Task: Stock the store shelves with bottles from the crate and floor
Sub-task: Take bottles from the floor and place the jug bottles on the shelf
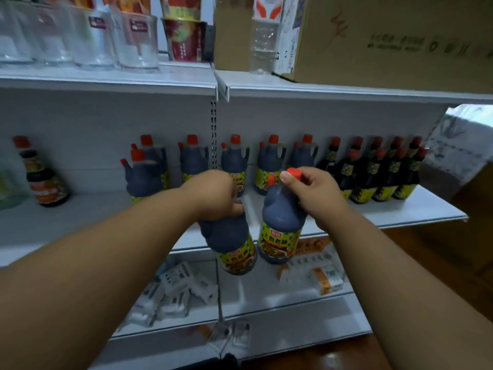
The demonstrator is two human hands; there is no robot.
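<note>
1. Two dark sauce bottles are being carried up to the middle shelf [400,213], one in each hand.
2. The left hand [216,193] is curled over the top of the left bottle [232,244]; the grip is closed on its neck, and the cap is hidden under the fingers.
3. The right hand [314,193] is closed on the handle and neck of the right bottle [282,225], thumb against the red cap [293,174].
4. Both bottles are held out in front of the shelf edge, not yet set down, the left one tilted.
5. A row of matching bottles [269,164] stands at twelve o'clock from the hands, against the back panel; slimmer bottles [378,169] are packed at two o'clock.
6. The step in hand is judged to be placement: bare shelf lies in front of the row.
7. Next, the bottles would need to be lifted over the lip, stood upright and only then released.
</note>
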